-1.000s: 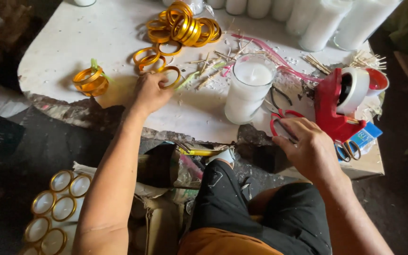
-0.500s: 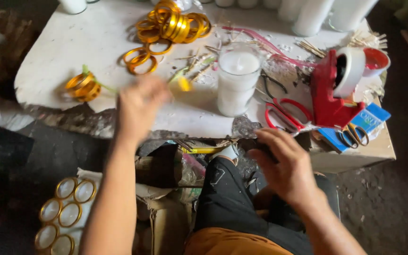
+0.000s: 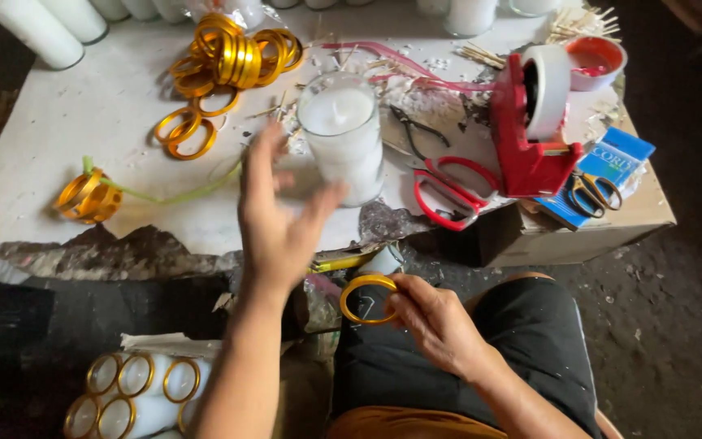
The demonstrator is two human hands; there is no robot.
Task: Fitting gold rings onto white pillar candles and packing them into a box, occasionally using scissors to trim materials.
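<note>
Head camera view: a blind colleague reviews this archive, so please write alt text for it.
The right hand holds a thin gold ring above the lap, while the left hand reaches, open, toward a white candle in a clear glass jar on the white worktable.

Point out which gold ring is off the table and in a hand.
The single gold ring pinched by the right hand over the lap; all other loose rings lie on the white table.

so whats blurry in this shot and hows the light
Head view: the left hand is smeared with motion blur in front of the glass candle; the right hand and its gold ring look sharper; the white table is brightly lit and the floor dark.
</note>
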